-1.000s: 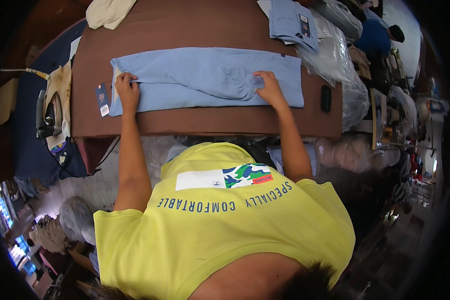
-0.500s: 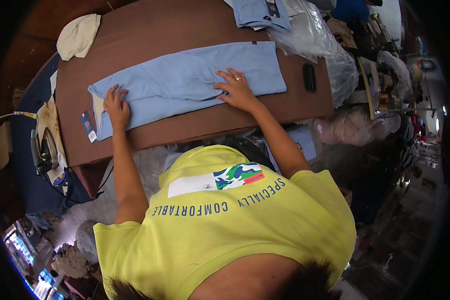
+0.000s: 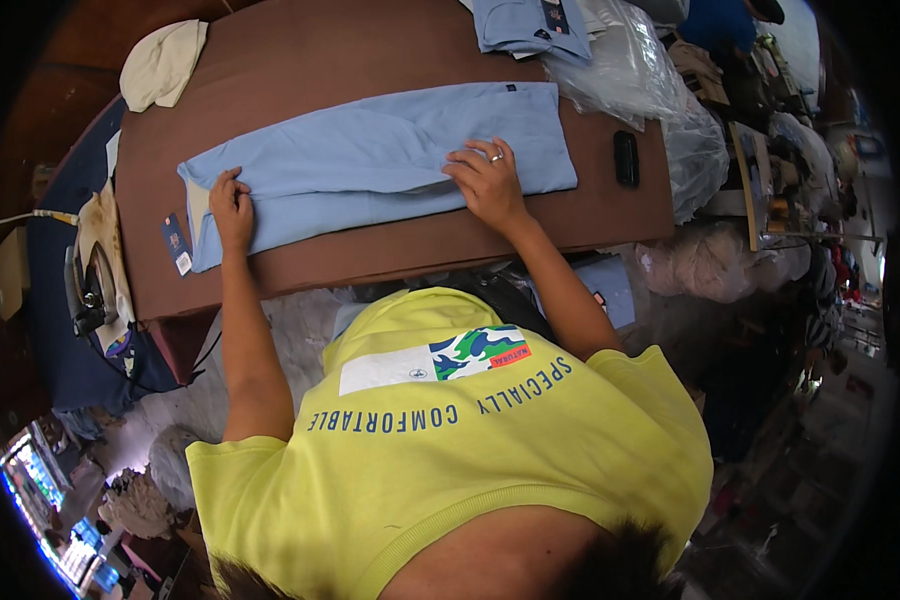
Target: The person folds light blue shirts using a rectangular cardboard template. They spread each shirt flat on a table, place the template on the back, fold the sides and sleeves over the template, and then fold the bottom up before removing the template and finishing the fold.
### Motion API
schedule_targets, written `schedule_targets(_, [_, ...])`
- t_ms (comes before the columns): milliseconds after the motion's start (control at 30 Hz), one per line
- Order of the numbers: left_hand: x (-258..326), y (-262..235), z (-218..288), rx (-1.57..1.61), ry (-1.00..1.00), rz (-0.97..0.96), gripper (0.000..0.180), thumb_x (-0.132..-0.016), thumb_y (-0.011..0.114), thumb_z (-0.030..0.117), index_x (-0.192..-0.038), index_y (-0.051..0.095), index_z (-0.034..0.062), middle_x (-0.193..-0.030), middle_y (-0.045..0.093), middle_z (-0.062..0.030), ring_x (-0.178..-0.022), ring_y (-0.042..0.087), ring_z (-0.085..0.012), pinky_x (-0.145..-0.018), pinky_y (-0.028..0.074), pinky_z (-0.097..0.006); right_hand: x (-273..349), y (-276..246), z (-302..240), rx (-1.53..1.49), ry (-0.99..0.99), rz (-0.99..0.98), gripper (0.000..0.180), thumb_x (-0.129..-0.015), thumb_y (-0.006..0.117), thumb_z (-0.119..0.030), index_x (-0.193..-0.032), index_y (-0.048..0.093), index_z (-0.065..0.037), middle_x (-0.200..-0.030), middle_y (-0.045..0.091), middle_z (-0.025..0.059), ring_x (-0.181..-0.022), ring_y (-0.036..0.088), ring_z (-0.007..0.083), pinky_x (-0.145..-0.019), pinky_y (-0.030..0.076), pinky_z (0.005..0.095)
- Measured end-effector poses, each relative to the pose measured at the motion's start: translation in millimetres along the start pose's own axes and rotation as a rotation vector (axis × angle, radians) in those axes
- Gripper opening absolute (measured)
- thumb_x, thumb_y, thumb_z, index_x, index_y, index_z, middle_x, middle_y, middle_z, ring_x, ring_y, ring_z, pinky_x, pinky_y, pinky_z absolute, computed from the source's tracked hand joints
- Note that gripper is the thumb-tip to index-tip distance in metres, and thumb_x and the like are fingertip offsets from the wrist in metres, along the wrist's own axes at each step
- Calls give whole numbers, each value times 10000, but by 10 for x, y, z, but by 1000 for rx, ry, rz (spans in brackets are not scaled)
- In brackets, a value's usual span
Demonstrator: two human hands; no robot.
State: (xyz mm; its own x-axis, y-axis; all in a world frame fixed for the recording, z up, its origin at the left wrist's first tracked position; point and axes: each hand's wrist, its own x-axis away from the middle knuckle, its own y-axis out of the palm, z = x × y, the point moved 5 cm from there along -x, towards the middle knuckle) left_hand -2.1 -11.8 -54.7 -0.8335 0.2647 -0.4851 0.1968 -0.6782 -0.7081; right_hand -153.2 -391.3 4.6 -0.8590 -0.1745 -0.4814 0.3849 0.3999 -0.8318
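A pair of light blue trousers [image 3: 340, 145], folded lengthwise, lies across the brown padded table. Cream lining shows at its left end, where a dark hang tag [image 3: 177, 243] sticks out onto the table. My left hand [image 3: 232, 210] is on that end, its fingers curled in on the cloth. Farther right, my right hand [image 3: 488, 185], with a ring on one finger, pinches the upper layer near the middle. A narrow gap with a pale inside shows along the fold left of those fingers.
An iron [image 3: 92, 290] stands on a scorched cloth at the left. A cream cloth cap-like piece [image 3: 163, 65] lies far left. Folded blue garments [image 3: 530, 28] and clear plastic bags [image 3: 630, 60] are at the far right, with a black case [image 3: 625, 158] near the right edge.
My left hand's fingers have curled in from a spread pose. My right hand has shifted slightly right and its fingers have drawn together on the cloth. The wrinkles in the middle look smoother.
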Motion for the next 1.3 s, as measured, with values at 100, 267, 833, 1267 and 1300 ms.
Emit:
schedule_targets(100, [8, 41, -124, -49, -55, -42, 69, -701, 484, 30, -741, 523, 71, -1186, 553, -68, -1197, 419, -288, -986, 263, -454, -83, -92, -14, -96, -17, -148, 109, -737, 641, -149, -842, 648, -122, -1007, 612, 1, -1045, 515, 255, -917, 342, 468])
schedule_targets(267, [-138, 22, 374, -336, -34, 157, 184, -701, 498, 89, -843, 606, 133, -1217, 539, -33, -1225, 397, -274, -983, 210, -546, 340, -231, 1139, 100, 653, 69, 237, -809, 607, -325, -905, 625, -109, -971, 598, 79, -963, 535, 310, -769, 453, 436])
schedule_targets(833, [-227, 1191, 2061, -308, 107, -226, 568, -837, 501, 494, -1343, 391, 260, -1460, 250, -44, -1351, 179, -309, -982, 105, -672, 584, -93, 1705, 173, 1081, -50, 625, -750, 652, -449, -1175, 465, -31, -1035, 582, 220, -987, 561, 380, -842, 455, 427])
schedule_targets(1267, [-289, 1247, 2366, 442, -126, -232, 366, -829, 588, 269, -1158, 542, 115, -1235, 482, -103, -1138, 436, -279, -921, 343, -494, 35, 74, 1415, -602, 711, 132, 561, -653, 698, -51, -1162, 464, -15, -1026, 575, 138, -925, 580, 240, -807, 462, 332])
schedule_targets(1300, [-298, 1277, 2364, 455, -123, -217, 347, -831, 585, 253, -1146, 548, 114, -1208, 493, -105, -1105, 449, -276, -899, 358, -478, -37, 120, 1226, -508, 569, 154, 564, -650, 711, -85, -1162, 477, -42, -1048, 565, 155, -931, 585, 269, -808, 465, 357])
